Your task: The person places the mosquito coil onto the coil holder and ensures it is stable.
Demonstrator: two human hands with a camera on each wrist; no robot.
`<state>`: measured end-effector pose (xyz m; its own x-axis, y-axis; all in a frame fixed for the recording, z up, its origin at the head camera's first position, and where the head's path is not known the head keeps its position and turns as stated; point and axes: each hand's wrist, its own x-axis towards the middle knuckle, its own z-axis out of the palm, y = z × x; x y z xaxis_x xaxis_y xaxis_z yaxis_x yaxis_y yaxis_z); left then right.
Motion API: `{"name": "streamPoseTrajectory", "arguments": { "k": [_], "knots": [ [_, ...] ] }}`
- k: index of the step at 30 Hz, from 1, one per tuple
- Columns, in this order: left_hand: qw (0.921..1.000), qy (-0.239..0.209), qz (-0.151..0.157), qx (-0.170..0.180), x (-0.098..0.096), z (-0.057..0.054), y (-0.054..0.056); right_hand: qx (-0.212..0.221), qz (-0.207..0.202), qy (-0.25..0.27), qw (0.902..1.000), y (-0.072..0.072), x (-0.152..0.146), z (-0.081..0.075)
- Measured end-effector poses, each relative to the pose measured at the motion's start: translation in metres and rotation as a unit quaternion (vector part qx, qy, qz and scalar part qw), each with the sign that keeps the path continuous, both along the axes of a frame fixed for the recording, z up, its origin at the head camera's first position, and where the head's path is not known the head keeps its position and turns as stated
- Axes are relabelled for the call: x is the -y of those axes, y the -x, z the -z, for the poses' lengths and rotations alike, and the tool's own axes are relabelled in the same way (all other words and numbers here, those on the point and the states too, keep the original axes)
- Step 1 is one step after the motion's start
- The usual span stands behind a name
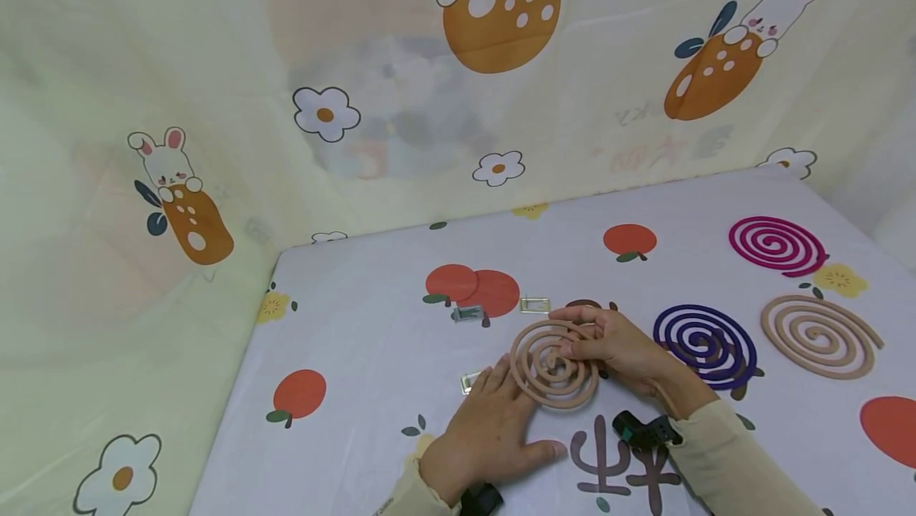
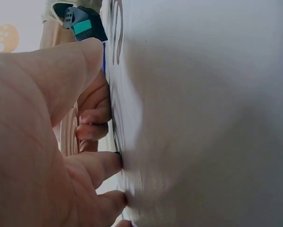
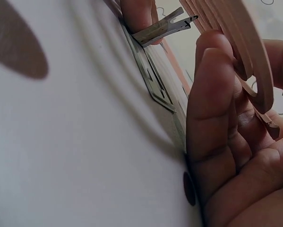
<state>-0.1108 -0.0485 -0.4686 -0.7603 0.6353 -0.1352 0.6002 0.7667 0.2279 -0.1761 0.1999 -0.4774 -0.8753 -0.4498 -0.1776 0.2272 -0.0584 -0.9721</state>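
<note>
My right hand (image 1: 624,351) pinches a tan mosquito coil (image 1: 560,373) and holds it raised over the table. In the right wrist view the coil (image 3: 258,59) is tilted, with the bent-up metal tab (image 3: 164,30) of a coil stand close to it. My left hand (image 1: 494,428) lies palm down with straight fingers, its fingertips on the flat base of that stand (image 1: 470,382). One left fingertip (image 3: 137,14) shows right behind the tab. The coil overlaps part of the left fingers in the head view.
Two more metal coil stands lie beyond the hands, one grey (image 1: 468,313) and one pale (image 1: 534,305). To the right are a dark blue coil (image 1: 704,346), another tan coil (image 1: 816,335) and a magenta coil (image 1: 776,245). A printed cloth (image 1: 358,325) covers the table, with a printed curtain (image 1: 401,206) behind.
</note>
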Motion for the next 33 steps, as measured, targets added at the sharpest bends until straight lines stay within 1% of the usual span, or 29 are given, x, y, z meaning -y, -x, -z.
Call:
{"name": "streamPoseTrajectory", "arguments": {
  "k": [7,14,22,33],
  "knots": [
    [1.0,0.002,-0.001,0.003,0.0001,0.0008,0.0002,-0.003,0.005,-0.013,0.9999,-0.0003,0.0013,0.001],
    [1.0,0.005,0.0,-0.004,-0.0002,0.0016,0.0,0.002,0.016,-0.032,0.9993,-0.0014,0.004,0.0005],
    [0.9999,0.007,0.002,-0.008,0.0,0.0016,-0.0008,-0.016,0.018,-0.071,0.9972,-0.0014,0.0053,0.0016],
    [0.9999,0.007,0.003,-0.009,0.0004,0.0011,-0.0003,-0.037,0.014,-0.068,0.9969,-0.0008,0.0058,0.002]
  ]
}}
